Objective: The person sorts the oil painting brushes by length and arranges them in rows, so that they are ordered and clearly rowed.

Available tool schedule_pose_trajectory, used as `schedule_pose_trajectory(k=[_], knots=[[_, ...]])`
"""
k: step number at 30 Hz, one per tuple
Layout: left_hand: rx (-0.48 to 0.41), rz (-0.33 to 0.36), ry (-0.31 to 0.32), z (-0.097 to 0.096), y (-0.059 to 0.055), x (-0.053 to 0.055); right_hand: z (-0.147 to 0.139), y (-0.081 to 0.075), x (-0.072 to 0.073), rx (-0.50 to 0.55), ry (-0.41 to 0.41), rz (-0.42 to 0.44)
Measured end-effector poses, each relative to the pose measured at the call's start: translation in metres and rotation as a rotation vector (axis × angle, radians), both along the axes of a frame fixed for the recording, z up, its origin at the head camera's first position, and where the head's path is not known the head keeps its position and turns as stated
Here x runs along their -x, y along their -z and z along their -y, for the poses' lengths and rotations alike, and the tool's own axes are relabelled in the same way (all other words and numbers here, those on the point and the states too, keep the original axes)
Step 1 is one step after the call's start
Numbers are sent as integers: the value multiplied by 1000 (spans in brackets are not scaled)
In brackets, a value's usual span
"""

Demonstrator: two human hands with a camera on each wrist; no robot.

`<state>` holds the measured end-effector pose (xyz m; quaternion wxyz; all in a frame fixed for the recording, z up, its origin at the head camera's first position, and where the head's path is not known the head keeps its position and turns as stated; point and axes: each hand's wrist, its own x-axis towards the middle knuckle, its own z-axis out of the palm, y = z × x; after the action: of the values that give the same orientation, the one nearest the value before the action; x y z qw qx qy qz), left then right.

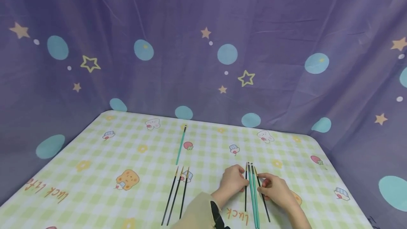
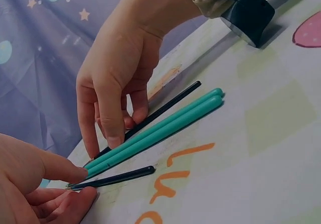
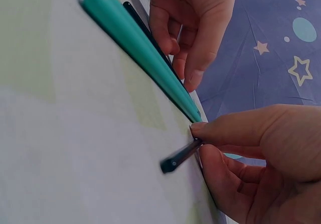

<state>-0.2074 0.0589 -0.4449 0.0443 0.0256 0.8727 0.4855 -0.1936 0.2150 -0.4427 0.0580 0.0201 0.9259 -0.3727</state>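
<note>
My left hand (image 1: 233,180) pinches a thin black paintbrush (image 1: 246,200) near its bristle end, from the left. On the other side, my right hand (image 1: 278,191) pinches a second black paintbrush (image 1: 265,206), which slants away toward its handle end. Between these two, a pair of teal paintbrushes (image 1: 254,204) lies side by side on the cloth. The left wrist view shows the left fingertips (image 2: 83,196) at the black brush, close beside the teal ones. In the right wrist view the right thumb and forefinger close round the other black brush (image 3: 178,158).
Three black paintbrushes (image 1: 175,197) lie in a loose row to the left. Farther back lies a single teal paintbrush (image 1: 181,146). A checked green-and-white cloth (image 1: 95,172) covers the table, and a purple curtain (image 1: 190,10) hangs behind it.
</note>
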Motion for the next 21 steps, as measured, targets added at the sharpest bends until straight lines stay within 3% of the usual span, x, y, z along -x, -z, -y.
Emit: schedule_pose_trajectory(k=[16, 21], knots=[[226, -44, -39, -6, -5, -1, -2, 1, -2, 11, -5, -5], [236, -73, -75, -7, -5, -2, -2, 0, -1, 11, -6, -10]])
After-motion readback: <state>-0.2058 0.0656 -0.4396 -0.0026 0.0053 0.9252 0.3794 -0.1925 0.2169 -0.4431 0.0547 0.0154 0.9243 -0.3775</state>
